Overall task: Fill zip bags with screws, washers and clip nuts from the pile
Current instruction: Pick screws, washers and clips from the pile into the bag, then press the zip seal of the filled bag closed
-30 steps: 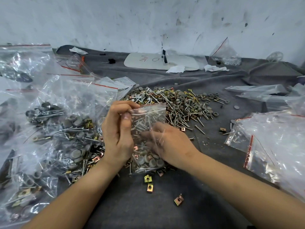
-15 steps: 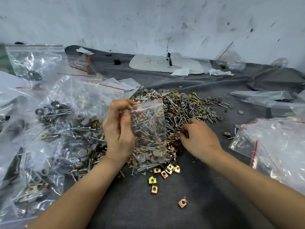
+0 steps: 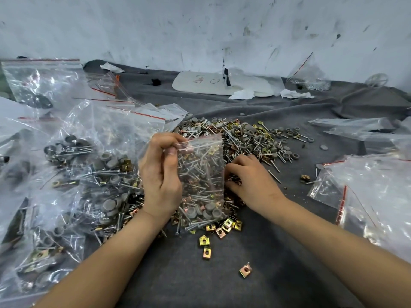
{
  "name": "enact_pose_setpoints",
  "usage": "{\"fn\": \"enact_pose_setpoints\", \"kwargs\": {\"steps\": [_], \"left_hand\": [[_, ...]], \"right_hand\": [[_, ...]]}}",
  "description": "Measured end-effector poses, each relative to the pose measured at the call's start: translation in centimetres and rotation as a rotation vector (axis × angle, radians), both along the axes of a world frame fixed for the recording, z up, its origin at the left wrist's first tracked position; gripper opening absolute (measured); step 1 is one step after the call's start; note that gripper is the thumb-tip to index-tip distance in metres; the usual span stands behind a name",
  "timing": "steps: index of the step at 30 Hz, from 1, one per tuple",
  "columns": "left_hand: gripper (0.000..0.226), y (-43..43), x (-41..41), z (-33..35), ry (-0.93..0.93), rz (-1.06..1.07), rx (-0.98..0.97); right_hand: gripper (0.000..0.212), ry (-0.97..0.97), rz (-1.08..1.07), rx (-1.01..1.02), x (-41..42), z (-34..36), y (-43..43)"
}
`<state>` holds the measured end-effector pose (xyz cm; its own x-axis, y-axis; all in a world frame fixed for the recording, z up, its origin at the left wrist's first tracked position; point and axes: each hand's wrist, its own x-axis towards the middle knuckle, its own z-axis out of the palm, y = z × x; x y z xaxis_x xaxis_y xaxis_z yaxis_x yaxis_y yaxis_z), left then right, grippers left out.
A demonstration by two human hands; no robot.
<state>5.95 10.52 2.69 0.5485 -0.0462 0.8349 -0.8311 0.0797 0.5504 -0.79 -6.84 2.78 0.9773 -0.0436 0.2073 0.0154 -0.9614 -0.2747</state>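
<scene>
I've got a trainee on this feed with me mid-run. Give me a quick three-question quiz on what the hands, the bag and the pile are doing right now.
1. True or false: the left hand pinches the top of the small clear zip bag and holds it upright on the dark grey cloth.
2. Pick one: the right hand is A) inside the bag, B) at the loose pile of screws, grey washers and brass-coloured clip nuts beside the bag, C) flat on bare cloth, away from all parts.
3. Fill in: the clear bags already filled with hardware lie on the person's ___ side.

Key: 1 true; 2 B; 3 left.
</scene>
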Motion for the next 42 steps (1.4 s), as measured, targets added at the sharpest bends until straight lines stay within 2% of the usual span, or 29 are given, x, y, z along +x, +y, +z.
{"fn": "enact_pose_setpoints", "kwargs": {"steps": [3, 7, 10, 12, 16, 18, 20, 24, 28, 31, 34, 39, 42], "left_hand": [[0.017, 0.0, -0.1, 0.0, 0.010, -0.019, 0.003], [0.015, -0.2, -0.4, 0.2, -0.012, -0.024, 0.043], [0.012, -0.4, -1.1, 0.3, -0.091, -0.048, 0.138], [0.014, -0.3, -1.6, 0.1, -0.172, -0.084, 0.203], [0.022, 0.1, -1.5, 1.3, -0.210, -0.124, 0.245], [0.017, 0.0, -1.4, 2.3, -0.175, -0.128, 0.256], [0.013, 0.2, -1.7, 3.0, -0.112, -0.134, 0.259], [0.014, 0.8, -2.5, 3.8, -0.003, -0.093, 0.274], [0.014, 0.8, -3.5, 4.5, 0.093, -0.094, 0.279], [0.027, 0.6, -4.4, 5.1, 0.167, -0.165, 0.234], [0.044, 0.2, -4.9, 5.3, 0.180, -0.190, 0.243], [0.056, -0.5, -5.6, 5.5, 0.173, -0.177, 0.306], [0.057, -1.0, -5.8, 5.5, 0.178, -0.163, 0.323]], "right_hand": [[0.012, -0.027, -0.006, 0.053, -0.2, 0.4, 0.0], [0.013, -0.287, -0.122, 0.535, -1.2, 4.1, 0.4], [0.017, -0.523, -0.031, 0.800, -2.5, 7.6, 1.2], [0.017, -0.527, 0.044, 0.778, -3.0, 8.8, 2.4], [0.008, -0.389, 0.086, 0.354, -3.0, 9.0, 3.5], [0.028, -0.318, 0.103, 0.291, -3.3, 9.4, 3.0], [0.039, -0.247, 0.132, 0.386, -3.9, 10.0, 2.2], [0.007, -0.185, 0.134, 0.488, -5.1, 10.3, 0.5], [0.020, -0.196, 0.134, 0.581, -6.3, 10.2, -0.3], [0.027, -0.261, 0.110, 0.736, -6.9, 10.4, -1.3], [0.016, -0.246, 0.056, 0.850, -7.4, 10.5, -2.0], [0.011, -0.096, 0.021, 0.863, -8.0, 9.9, -3.0], [0.006, -0.087, 0.038, 0.822, -8.1, 9.8, -3.7]]}}
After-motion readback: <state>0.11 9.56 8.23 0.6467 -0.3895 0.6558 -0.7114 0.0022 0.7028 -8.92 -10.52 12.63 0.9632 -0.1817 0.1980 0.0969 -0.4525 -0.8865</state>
